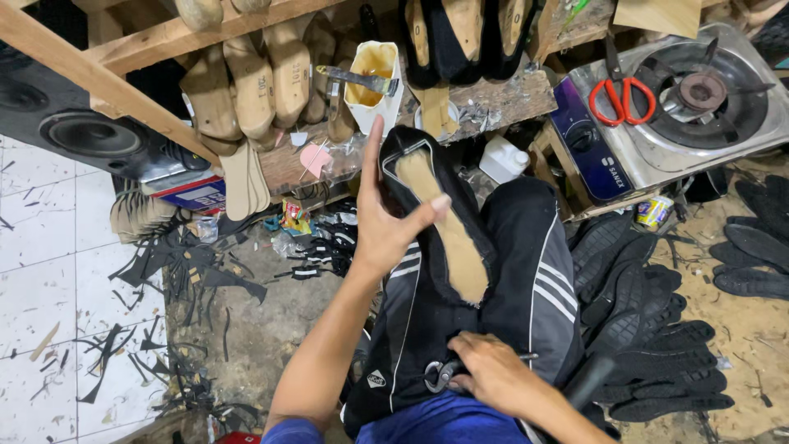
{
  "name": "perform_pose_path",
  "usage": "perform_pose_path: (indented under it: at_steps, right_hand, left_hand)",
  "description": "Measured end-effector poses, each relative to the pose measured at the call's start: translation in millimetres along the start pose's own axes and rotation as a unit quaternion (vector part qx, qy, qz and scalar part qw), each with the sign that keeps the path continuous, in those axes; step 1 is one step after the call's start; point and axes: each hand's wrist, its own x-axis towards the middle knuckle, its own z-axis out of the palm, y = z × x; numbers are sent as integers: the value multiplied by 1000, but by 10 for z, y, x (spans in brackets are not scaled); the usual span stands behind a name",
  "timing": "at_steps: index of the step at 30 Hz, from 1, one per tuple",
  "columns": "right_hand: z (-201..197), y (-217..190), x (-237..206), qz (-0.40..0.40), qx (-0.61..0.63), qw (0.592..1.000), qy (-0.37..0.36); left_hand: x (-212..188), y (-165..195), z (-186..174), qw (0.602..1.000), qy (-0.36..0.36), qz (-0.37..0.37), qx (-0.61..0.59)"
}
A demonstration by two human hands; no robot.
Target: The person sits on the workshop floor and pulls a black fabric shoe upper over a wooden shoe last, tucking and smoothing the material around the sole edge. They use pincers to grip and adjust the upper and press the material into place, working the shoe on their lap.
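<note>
My left hand (385, 224) grips a black shoe upper (411, 156) stretched over a last. It is turned sole up, so the tan insole (448, 226) faces me. My thumb lies across the insole and my index finger points upward. The shoe rests on my knee, over black trousers with white stripes (534, 288). My right hand (496, 374) lies low on my lap, closed around metal lasting pincers (440, 375) whose jaws stick out to the left.
A gas stove (707, 99) with red-handled scissors (622, 100) stands at the upper right. On the wooden bench are a white glue pot (374, 82), wooden lasts (255, 86) and a white bottle (503, 158). Black outsoles (657, 345) are piled on the right. Black scraps (181, 271) litter the floor, and a speaker (90, 131) is at left.
</note>
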Motion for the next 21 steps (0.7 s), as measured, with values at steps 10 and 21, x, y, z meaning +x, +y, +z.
perform_pose_path:
  at_steps: [10,21]
  right_hand:
    - [-568,-31,-209,46,256,965,31]
    - [-904,-10,-277,169,755,633,24]
  left_hand:
    - [-129,-205,105,993,-51,-95,-52]
    - [-539,-81,451,989,-104,-9,104]
